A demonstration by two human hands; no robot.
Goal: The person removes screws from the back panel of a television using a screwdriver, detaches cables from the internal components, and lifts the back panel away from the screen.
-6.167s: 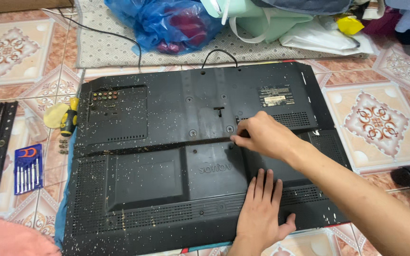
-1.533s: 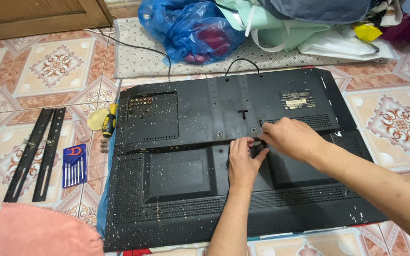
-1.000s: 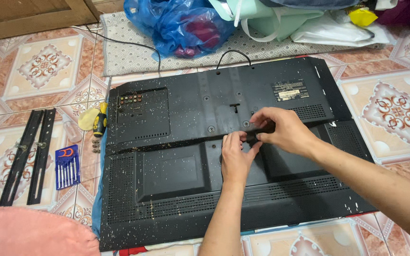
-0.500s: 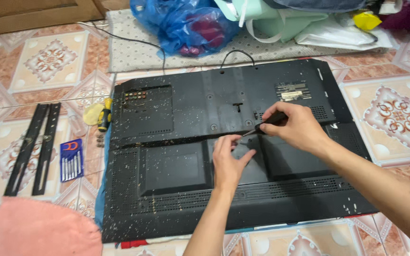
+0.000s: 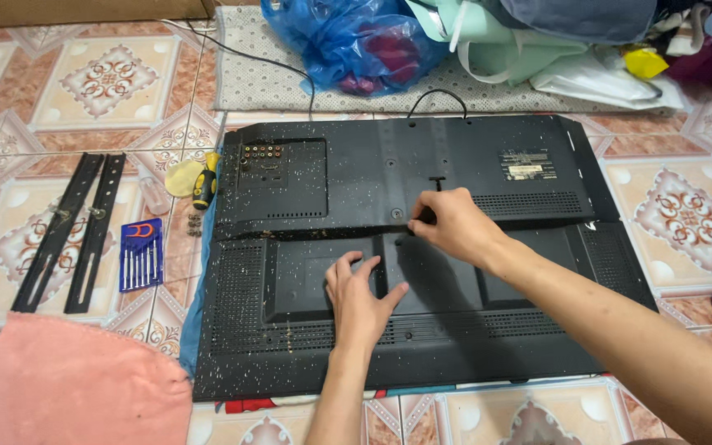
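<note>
A black flat-screen television (image 5: pixel 315 189) lies face down on the tiled floor, its back cover speckled with pale crumbs. My left hand (image 5: pixel 360 297) rests flat and open on the lower panel, fingers spread. My right hand (image 5: pixel 455 227) is at the seam between the upper and lower covers, near a screw hole, with its fingers pinched around a small black tool (image 5: pixel 423 217) that is mostly hidden. The two hands are apart, the left one below and to the left of the right.
Left of the television lie two black metal brackets (image 5: pixel 67 231), a blue pack of small screwdrivers (image 5: pixel 140 254), a yellow-and-black screwdriver (image 5: pixel 203 188) and loose screws (image 5: pixel 194 224). A pink cloth (image 5: pixel 67 387) is at the lower left. A blue plastic bag (image 5: pixel 356 41) and clothes sit behind on a mat.
My left hand has left the seam beside the right hand, slid down and flattened on the lower panel. The right hand stays at the seam with the tool.
</note>
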